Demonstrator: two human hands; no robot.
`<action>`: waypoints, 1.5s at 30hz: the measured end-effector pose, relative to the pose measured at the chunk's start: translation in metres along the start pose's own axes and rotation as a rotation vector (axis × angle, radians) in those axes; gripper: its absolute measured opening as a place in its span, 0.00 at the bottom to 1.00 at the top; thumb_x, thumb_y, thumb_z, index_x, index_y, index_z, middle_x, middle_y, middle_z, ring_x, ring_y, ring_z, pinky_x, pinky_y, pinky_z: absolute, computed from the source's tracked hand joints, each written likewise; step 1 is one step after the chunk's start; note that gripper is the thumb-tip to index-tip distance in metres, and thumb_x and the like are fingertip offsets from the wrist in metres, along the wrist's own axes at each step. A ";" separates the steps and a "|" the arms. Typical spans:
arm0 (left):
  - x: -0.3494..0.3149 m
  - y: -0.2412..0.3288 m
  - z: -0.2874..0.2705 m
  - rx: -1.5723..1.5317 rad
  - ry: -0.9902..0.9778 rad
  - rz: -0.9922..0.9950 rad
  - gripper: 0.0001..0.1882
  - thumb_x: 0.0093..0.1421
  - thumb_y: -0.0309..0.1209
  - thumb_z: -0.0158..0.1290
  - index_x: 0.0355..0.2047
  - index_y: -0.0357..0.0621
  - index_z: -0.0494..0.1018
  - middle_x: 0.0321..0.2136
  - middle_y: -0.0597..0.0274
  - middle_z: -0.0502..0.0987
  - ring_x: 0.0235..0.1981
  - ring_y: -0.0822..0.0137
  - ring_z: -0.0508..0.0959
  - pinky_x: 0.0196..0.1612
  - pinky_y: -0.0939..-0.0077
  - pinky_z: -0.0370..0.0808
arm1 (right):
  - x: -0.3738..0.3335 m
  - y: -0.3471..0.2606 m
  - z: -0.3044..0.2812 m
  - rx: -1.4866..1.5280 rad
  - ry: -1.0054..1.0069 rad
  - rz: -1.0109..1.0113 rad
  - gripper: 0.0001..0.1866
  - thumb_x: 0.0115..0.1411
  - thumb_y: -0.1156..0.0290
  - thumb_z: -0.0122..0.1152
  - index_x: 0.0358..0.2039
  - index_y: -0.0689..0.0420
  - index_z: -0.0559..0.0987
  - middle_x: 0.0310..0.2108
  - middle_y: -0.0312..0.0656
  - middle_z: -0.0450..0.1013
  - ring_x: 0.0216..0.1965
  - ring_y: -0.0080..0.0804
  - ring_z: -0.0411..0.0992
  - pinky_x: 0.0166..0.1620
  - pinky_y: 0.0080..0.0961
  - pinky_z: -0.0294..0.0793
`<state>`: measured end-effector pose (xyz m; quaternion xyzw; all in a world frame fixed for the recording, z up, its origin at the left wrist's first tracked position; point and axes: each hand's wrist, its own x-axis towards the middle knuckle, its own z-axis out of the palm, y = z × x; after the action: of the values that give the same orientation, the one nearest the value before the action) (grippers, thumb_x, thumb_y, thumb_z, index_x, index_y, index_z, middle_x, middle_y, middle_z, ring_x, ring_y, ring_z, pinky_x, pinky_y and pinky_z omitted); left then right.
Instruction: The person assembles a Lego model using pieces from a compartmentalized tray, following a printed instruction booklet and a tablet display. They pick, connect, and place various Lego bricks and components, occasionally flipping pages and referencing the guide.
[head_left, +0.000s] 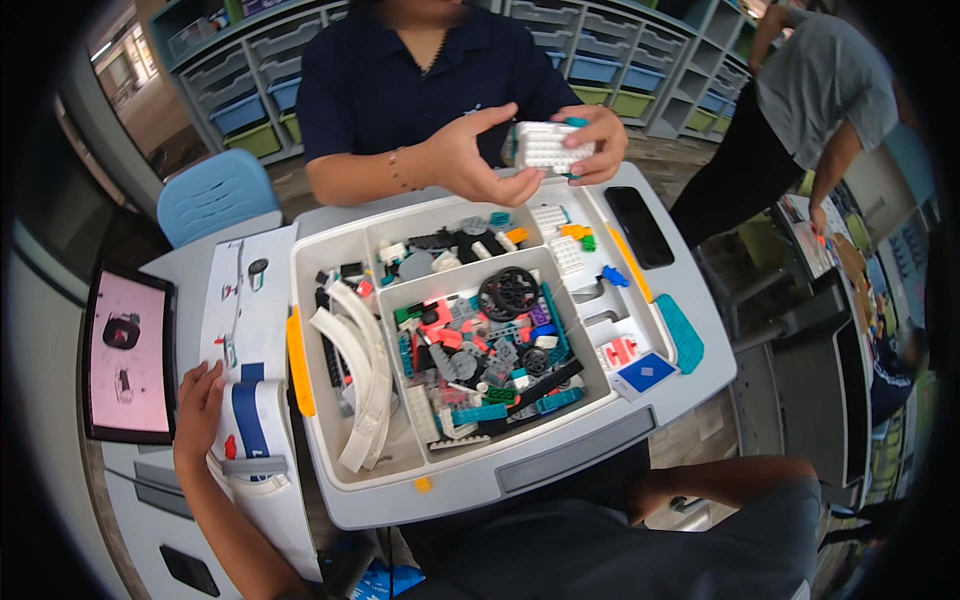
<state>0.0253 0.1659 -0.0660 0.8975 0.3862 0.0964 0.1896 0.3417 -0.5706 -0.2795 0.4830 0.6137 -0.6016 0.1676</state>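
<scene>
My left hand [198,405] lies flat on a white and blue booklet [245,330] to the left of a big white sorting tray [470,480], fingers apart, holding nothing. Of my right arm only the forearm [730,480] shows, at the lower right; its hand is tucked under the tray's front edge, so its state is hidden. The tray's middle bin [490,355] holds several small plastic building parts, a black wheel among them. Curved white pieces [365,370] lie in the left compartment. Across the table a person in a dark blue shirt holds a white studded block [548,147] in both hands.
A tablet [128,352] with a pink screen lies at the table's left edge. A black phone [640,225] rests on the tray's right side. A blue chair [215,195] stands at the back left. Another person [815,110] in a grey shirt bends over a table at the right.
</scene>
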 end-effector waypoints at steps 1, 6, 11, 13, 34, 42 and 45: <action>0.000 0.002 0.000 0.013 -0.006 -0.010 0.19 0.73 0.38 0.51 0.61 0.49 0.78 0.61 0.48 0.71 0.65 0.49 0.67 0.69 0.59 0.62 | 0.002 0.003 0.004 -0.004 0.022 -0.030 0.29 0.67 0.46 0.48 0.32 0.59 0.85 0.30 0.56 0.80 0.34 0.58 0.78 0.41 0.51 0.77; 0.000 0.002 -0.002 0.021 -0.008 -0.030 0.19 0.73 0.38 0.51 0.60 0.46 0.78 0.62 0.46 0.71 0.66 0.47 0.67 0.70 0.59 0.62 | 0.003 0.009 0.000 -0.070 0.033 -0.110 0.27 0.64 0.47 0.52 0.32 0.60 0.85 0.29 0.57 0.79 0.35 0.59 0.78 0.41 0.50 0.77; 0.004 -0.015 0.010 0.051 0.067 0.080 0.18 0.73 0.39 0.53 0.59 0.49 0.80 0.61 0.45 0.73 0.64 0.46 0.70 0.68 0.60 0.65 | -0.004 -0.002 -0.006 -0.092 0.133 -0.043 0.30 0.61 0.41 0.53 0.38 0.56 0.87 0.36 0.54 0.82 0.42 0.55 0.80 0.49 0.49 0.78; 0.007 -0.003 0.009 0.063 0.080 0.087 0.18 0.72 0.40 0.54 0.58 0.51 0.80 0.60 0.45 0.74 0.63 0.46 0.71 0.68 0.61 0.66 | -0.012 -0.019 -0.016 -0.104 -0.103 0.071 0.31 0.64 0.37 0.49 0.41 0.49 0.88 0.40 0.48 0.83 0.45 0.51 0.81 0.52 0.47 0.78; 0.000 0.006 0.000 0.042 -0.054 -0.139 0.24 0.74 0.54 0.46 0.64 0.66 0.76 0.67 0.59 0.67 0.70 0.57 0.63 0.72 0.51 0.55 | -0.018 -0.003 -0.012 -0.052 -0.243 0.220 0.30 0.63 0.39 0.47 0.38 0.49 0.88 0.41 0.49 0.83 0.46 0.52 0.80 0.54 0.44 0.78; -0.001 0.007 0.000 0.026 -0.062 -0.164 0.24 0.74 0.54 0.46 0.64 0.67 0.76 0.68 0.59 0.67 0.71 0.57 0.62 0.73 0.48 0.53 | -0.016 -0.001 -0.011 -0.057 -0.284 0.224 0.30 0.63 0.40 0.46 0.37 0.51 0.88 0.40 0.49 0.83 0.46 0.52 0.80 0.53 0.45 0.78; -0.002 0.007 0.000 0.022 -0.060 -0.166 0.24 0.74 0.54 0.46 0.64 0.67 0.76 0.68 0.59 0.67 0.71 0.57 0.62 0.73 0.48 0.53 | -0.015 0.000 -0.012 -0.056 -0.318 0.220 0.29 0.63 0.41 0.46 0.36 0.51 0.88 0.40 0.49 0.83 0.45 0.51 0.80 0.52 0.44 0.79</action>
<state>0.0282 0.1598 -0.0630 0.8669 0.4544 0.0492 0.1987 0.3535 -0.5655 -0.2647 0.4413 0.5392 -0.6312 0.3407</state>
